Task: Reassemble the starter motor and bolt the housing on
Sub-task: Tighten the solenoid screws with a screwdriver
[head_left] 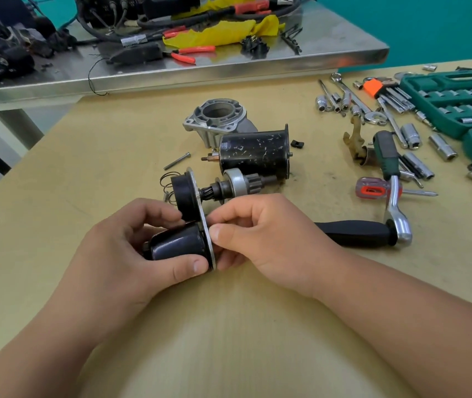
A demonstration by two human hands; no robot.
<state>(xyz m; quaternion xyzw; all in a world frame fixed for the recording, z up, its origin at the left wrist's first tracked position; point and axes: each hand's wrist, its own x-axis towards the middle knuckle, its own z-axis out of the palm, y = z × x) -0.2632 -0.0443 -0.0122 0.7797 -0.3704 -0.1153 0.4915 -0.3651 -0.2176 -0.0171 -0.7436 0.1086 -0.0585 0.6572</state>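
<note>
Matt pale wood grain on the surface (229,326). At twelve o'clock, scuffed black paint on the motor body (254,153), dull cast metal on the housing (214,119). At three o'clock, bright chrome sockets (409,135), matt black ratchet handle (355,234).

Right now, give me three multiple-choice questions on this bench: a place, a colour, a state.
1. The silver housing lies: A beyond the black motor body; B on the steel table; C in a hand.
2. The socket case is: A red; B green; C yellow.
3. The left hand: A lies flat; B grips the solenoid behind the metal plate; C holds the ratchet.
A, it sits behind the body. B, its shell is green. B, fingers curl round it.
</note>
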